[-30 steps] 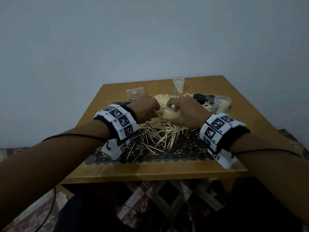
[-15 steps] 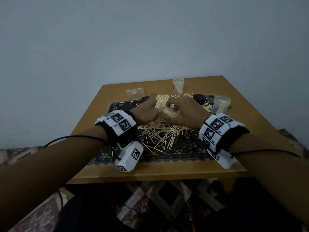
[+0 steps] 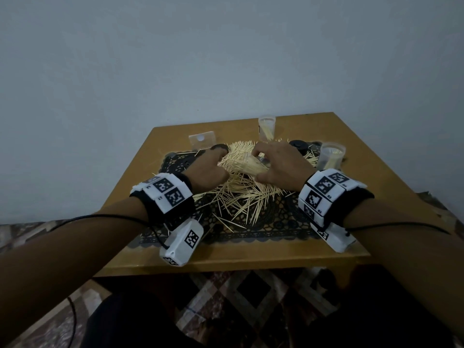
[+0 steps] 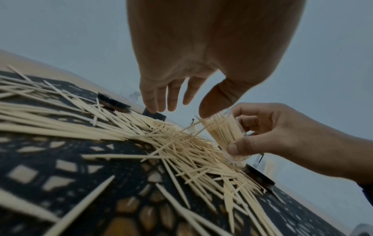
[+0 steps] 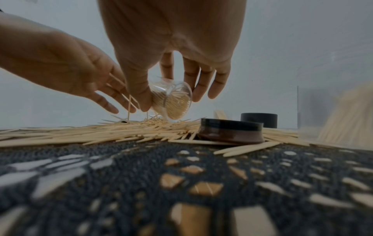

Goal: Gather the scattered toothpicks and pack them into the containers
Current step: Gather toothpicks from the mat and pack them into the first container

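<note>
A heap of pale toothpicks (image 3: 241, 194) (image 4: 125, 127) (image 5: 113, 131) lies spread over a black lace mat (image 3: 271, 222). My right hand (image 3: 278, 169) (image 4: 268, 132) (image 5: 173, 76) grips a clear plastic container (image 3: 253, 165) (image 4: 226, 132) (image 5: 171, 102), tilted on its side and packed with toothpicks, just above the heap. My left hand (image 3: 208, 169) (image 4: 181, 94) (image 5: 80, 76) hovers at the container's mouth with straight, spread fingers, holding nothing I can make out.
Two more clear containers with toothpicks stand upright: one at the back (image 3: 266, 129), one at the right (image 3: 330, 159). Dark round lids (image 3: 298, 144) (image 5: 230, 131) lie on the mat. A clear box (image 3: 203, 141) sits back left on the wooden table (image 3: 376, 179).
My left hand has lifted off the heap and moved back toward the container's mouth, fingers straightening. The right hand keeps hold of the tilted container.
</note>
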